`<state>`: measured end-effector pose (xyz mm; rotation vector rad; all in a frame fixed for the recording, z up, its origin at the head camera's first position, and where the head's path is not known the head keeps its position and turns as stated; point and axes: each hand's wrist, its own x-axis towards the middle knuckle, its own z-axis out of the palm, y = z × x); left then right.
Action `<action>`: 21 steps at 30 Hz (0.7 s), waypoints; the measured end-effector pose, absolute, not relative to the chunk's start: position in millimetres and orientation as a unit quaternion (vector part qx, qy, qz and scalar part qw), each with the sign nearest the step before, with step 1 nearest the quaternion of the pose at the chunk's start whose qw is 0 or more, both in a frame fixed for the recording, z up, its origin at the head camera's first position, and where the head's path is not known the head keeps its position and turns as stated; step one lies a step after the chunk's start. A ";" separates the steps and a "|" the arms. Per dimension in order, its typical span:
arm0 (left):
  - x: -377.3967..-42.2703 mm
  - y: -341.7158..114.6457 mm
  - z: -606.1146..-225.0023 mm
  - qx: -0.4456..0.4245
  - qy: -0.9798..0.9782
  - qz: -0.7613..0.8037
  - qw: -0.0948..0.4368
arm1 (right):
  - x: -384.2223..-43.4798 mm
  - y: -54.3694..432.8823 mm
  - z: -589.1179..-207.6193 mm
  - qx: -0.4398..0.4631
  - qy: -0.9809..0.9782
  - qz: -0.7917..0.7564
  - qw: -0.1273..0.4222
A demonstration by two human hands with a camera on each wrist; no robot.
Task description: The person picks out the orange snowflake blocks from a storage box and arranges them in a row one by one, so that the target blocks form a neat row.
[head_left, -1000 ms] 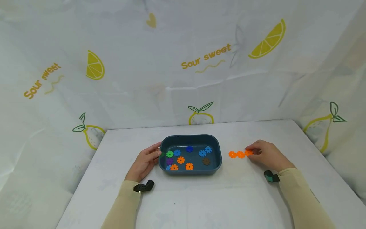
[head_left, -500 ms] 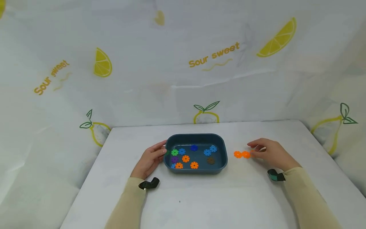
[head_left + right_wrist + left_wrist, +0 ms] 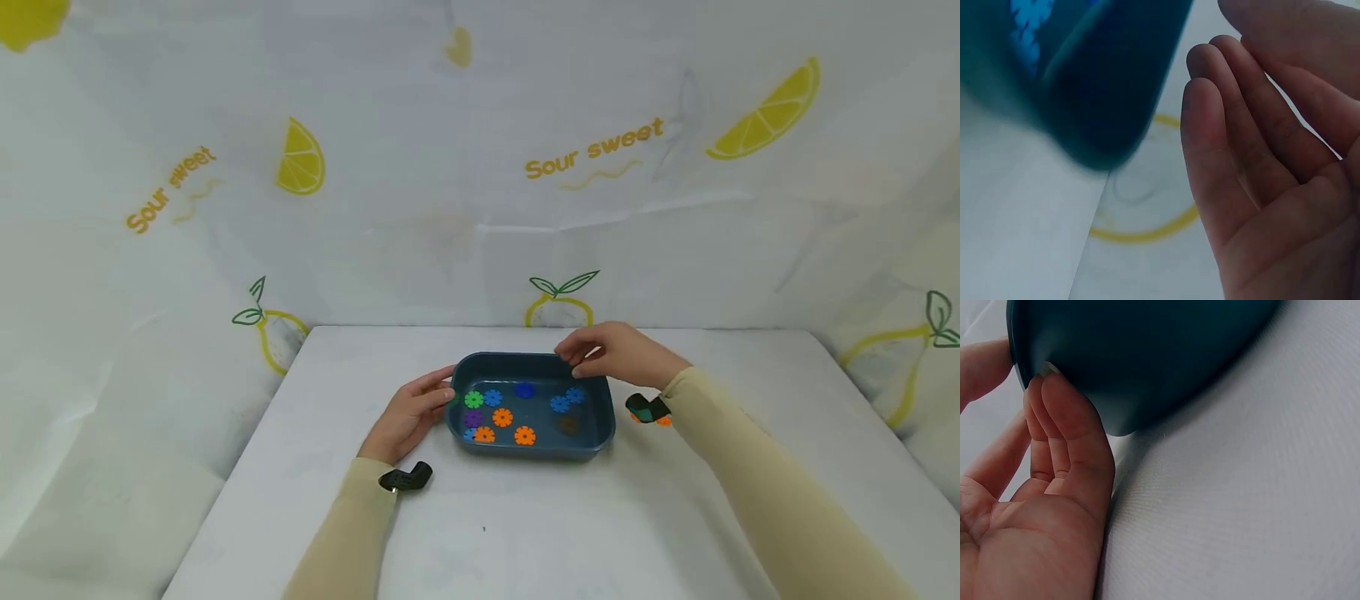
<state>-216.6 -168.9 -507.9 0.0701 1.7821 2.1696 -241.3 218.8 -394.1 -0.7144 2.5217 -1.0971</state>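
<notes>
A dark teal tray (image 3: 525, 454) stands on the table with several snowflake-shaped plastic discs in it: green (image 3: 474, 399), purple (image 3: 473, 418), brown (image 3: 568, 425), blue and orange. My left hand (image 3: 408, 417) holds its left end; in the left wrist view bent fingers (image 3: 1072, 419) press the outer wall. Over the back right corner hovers my right hand (image 3: 618, 354), fingers loosely bent, with nothing seen between them. The right wrist view has these fingers (image 3: 1204, 125) beside the tray's wall (image 3: 1110, 94). Orange discs (image 3: 663, 421) lie right of the tray, partly hidden by the right wrist camera.
The white table (image 3: 480, 517) ends at a back edge against a white sheet (image 3: 420, 225) printed with lemons and lettering. A wrist camera (image 3: 405, 477) is strapped to the left wrist, another (image 3: 647, 408) to the right.
My right hand has let go of the orange discs on the table and moved left to above the tray's corner. The left hand keeps hold of the tray. The head view has turned slightly left.
</notes>
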 end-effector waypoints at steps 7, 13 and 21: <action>-217.1 -172.1 -509.9 0.032 0.625 0.762 0.165 | -255.7 161.9 -400.3 -0.294 0.874 -0.336 0.190; -216.7 -171.7 -510.0 0.028 0.629 0.759 0.165 | -259.3 130.8 -421.3 -0.319 0.873 -0.287 0.231; -220.4 -174.0 -511.4 0.029 0.628 0.758 0.174 | -263.3 110.3 -441.5 -0.332 0.876 -0.254 0.239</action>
